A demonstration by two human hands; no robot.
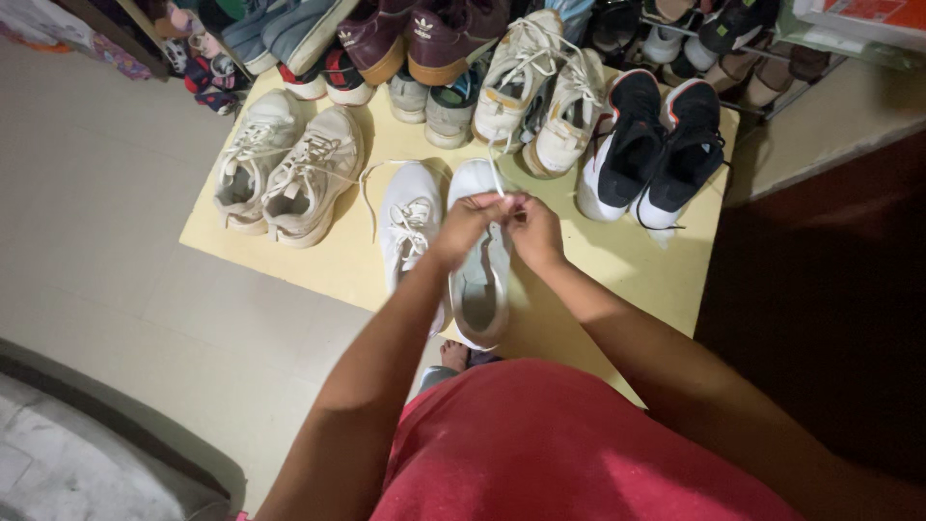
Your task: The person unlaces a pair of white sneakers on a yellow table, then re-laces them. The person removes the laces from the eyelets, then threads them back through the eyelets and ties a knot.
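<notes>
A pair of white sneakers lies on a yellow mat [627, 265]. Both my hands meet above the right white sneaker [479, 289], over its lacing area. My left hand [470, 224] pinches a white shoelace [496, 178] that runs up toward the shoe's toe. My right hand [535, 230] grips the lace's other part, fingertips touching those of the left. The left white sneaker [409, 227] sits beside it, laced, with a loose lace curling off to its left.
More shoes crowd the mat: beige sneakers [287, 169] at left, off-white ones [540, 92] at the back, black-and-white ones [656, 145] at right. A shoe rack [733, 39] stands behind. My bare foot [455, 354] rests at the mat's near edge on pale floor tiles.
</notes>
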